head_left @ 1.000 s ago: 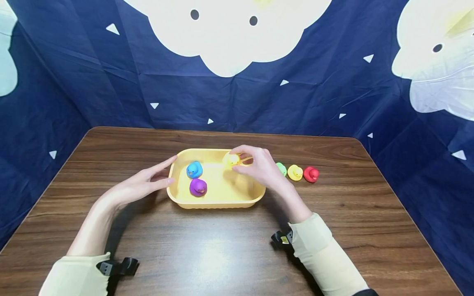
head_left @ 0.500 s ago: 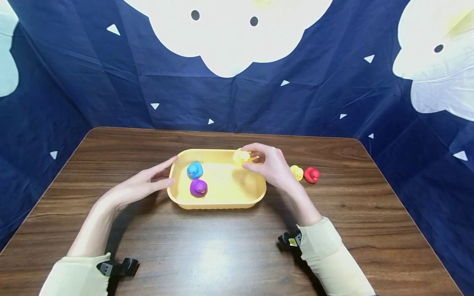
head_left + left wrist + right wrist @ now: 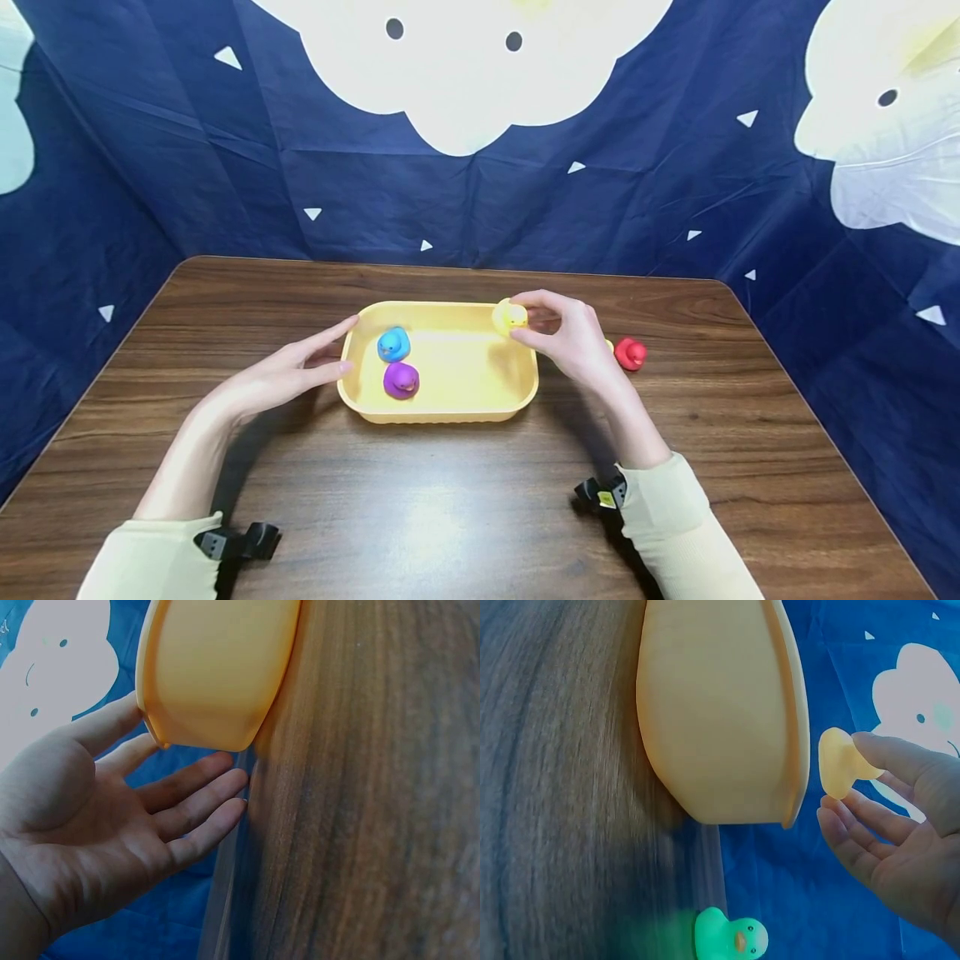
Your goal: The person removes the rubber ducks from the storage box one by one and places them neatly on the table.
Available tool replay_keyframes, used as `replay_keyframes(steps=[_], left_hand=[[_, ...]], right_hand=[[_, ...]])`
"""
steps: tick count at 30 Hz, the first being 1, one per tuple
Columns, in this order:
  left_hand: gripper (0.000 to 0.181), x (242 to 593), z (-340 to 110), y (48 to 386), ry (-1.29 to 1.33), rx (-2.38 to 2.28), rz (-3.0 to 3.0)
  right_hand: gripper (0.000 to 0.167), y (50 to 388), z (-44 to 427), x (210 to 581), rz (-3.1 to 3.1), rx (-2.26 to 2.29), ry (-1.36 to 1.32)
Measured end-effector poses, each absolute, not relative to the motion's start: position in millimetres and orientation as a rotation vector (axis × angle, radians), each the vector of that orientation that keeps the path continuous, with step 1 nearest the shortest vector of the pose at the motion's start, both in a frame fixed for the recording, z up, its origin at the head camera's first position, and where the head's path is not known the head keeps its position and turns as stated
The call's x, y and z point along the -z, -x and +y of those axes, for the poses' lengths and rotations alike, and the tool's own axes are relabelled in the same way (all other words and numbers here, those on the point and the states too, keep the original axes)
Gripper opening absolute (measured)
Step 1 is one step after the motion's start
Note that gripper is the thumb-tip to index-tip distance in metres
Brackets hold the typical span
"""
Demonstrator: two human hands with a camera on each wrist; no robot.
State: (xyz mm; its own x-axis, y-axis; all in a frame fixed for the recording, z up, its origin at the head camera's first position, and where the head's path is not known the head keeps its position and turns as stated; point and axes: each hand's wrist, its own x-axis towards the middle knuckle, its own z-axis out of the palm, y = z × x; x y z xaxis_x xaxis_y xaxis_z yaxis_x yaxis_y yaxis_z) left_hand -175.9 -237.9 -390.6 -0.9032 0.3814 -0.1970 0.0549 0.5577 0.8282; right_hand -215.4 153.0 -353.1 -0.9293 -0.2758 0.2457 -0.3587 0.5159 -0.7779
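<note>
Head view: A person in cream sleeves (image 3: 671, 508) works with both hands over a yellow tub (image 3: 438, 417) set on a wood-grain counter (image 3: 360, 500).
Right hand: The right hand (image 3: 573, 337) pinches a yellow duck (image 3: 508, 317) between thumb and fingertips, the grip narrowed to the toy's width.
Yellow duck: Held at the tub's far right corner; the right wrist view shows it in the air, just above rim height and apart from the wall.
Left hand: The left hand (image 3: 281, 375) is spread, thumb and forefinger touching the tub's left rim, the other fingers loosely extended and holding nothing.
Inside the tub: A blue duck (image 3: 393, 344) and a purple duck (image 3: 401, 381) sit close together toward the left end.
Right of the tub: A red duck (image 3: 630, 354) rests on the counter beside a second yellow duck (image 3: 611, 345), mostly hidden by the hand; a green duck (image 3: 727, 935) shows in the right wrist view.
Sticker: A yellow-green sticker (image 3: 606, 499) marks the black device (image 3: 619, 490) on the right wrist, its print too small to read.
Backdrop: Dark blue cloth (image 3: 360, 192) bears white clouds (image 3: 465, 83) with dot eyes and small white triangles (image 3: 228, 57).
</note>
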Motion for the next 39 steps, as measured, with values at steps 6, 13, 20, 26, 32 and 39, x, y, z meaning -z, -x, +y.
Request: replay_keyframes(steps=[6,13,20,26,32,39], left_hand=[[0.073,391.1,-237.9,177.1,-0.349,-1.278,2.438],[0.073,391.9,-237.7,178.0,-0.349,-1.278,2.431],[0.073,391.7,-239.1,178.6,-0.336,-1.279,2.422],[0.073,390.8,-238.6,177.6,-0.338,-1.275,2.425],[0.073,390.7,-238.2,176.9,-0.346,-1.28,2.431],[0.073,389.9,-237.7,176.7,-0.339,-1.282,2.424]], right_hand=[[0.036,210.7,162.5,353.4,-2.621,-1.435,-0.541],[0.04,205.2,178.6,355.2,-2.619,-1.419,-0.495],[0.04,199.0,193.8,359.2,-2.619,-1.39,-0.433],[0.04,197.4,203.9,363.7,-2.621,-1.352,-0.406],[0.039,195.6,210.5,364.9,-2.607,-1.331,-0.401],[0.039,192.4,217.2,369.8,-2.603,-1.337,-0.401]])
